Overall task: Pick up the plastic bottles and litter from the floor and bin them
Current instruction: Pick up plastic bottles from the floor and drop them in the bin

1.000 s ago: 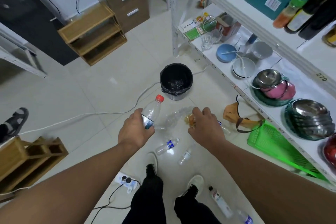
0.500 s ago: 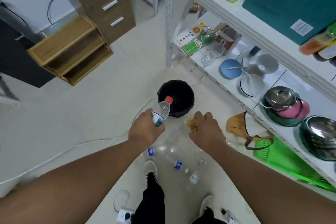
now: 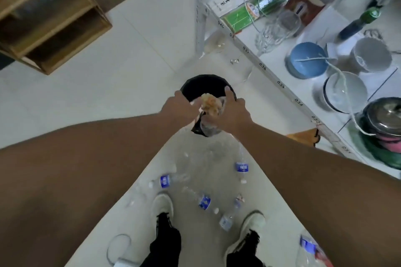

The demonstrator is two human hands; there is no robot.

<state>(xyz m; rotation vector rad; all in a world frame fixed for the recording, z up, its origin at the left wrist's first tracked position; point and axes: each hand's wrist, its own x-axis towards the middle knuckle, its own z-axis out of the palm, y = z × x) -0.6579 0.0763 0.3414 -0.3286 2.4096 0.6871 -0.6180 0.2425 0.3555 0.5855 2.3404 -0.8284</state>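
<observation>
1. Hovering over bin: left hand, fingers loose, empty.
2. Right hand fingers curl round crumpled litter; no clear long axis.
3. Bottles lie flat on floor, axes mixed.

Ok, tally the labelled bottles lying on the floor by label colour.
Bright blue label bottles: 4
Pale label bottle: 1
Total: 5

Both forearms were bare, no sleeves or watch. Trousers were black. Shoes were white, low-cut.
</observation>
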